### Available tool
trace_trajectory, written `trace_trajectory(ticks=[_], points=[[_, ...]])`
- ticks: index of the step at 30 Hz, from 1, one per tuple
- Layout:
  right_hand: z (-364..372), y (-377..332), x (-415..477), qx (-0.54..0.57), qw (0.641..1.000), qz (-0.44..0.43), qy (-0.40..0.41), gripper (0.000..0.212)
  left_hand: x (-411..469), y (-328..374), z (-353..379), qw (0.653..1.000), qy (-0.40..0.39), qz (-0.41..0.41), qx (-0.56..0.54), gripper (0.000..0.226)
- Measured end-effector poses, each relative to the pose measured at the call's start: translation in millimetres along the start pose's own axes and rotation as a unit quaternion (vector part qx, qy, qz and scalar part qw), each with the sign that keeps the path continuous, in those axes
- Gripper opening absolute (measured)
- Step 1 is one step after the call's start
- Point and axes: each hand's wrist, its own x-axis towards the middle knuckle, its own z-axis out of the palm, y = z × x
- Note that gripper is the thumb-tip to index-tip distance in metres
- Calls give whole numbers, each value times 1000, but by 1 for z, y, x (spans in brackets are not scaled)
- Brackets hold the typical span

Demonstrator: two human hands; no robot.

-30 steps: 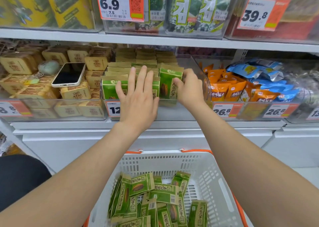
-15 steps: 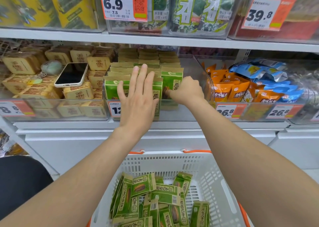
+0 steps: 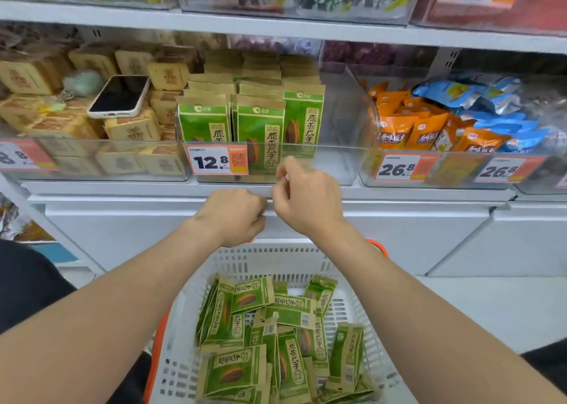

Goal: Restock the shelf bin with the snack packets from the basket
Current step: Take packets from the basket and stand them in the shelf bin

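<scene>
Left hand (image 3: 233, 216) curled shut, right hand (image 3: 310, 198) loosely half-open; both empty, at 6 o'clock below bin (image 3: 340, 167)

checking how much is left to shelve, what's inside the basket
Green packets lie in a loose, overlapping pile in the white basket. The pile covers whatever is underneath and most of the floor, and the frame cuts off the near end, so no full count.
</scene>
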Motion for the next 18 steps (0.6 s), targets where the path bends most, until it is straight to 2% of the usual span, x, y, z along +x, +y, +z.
trace_trajectory(ticks=[2, 4, 8, 12, 18], points=[[18, 0, -24, -11, 994, 23, -110, 14, -8, -2, 11, 997, -73, -5, 6, 24], [35, 2, -44, -24, 972, 58, -228, 20, -16, -3, 22, 991, -136, -10, 10, 25], [65, 7, -78, -32, 919, 100, -380, 24, -21, -7, 46, 970, -243, -26, -18, 31], [86, 11, -103, -28, 881, 88, -465, 28, -27, -8, 86, 946, -310, -62, -65, 33], [99, 6, -121, -26, 863, 48, -503, 22, -41, -15, 135, 908, -403, -77, -85, 69]])
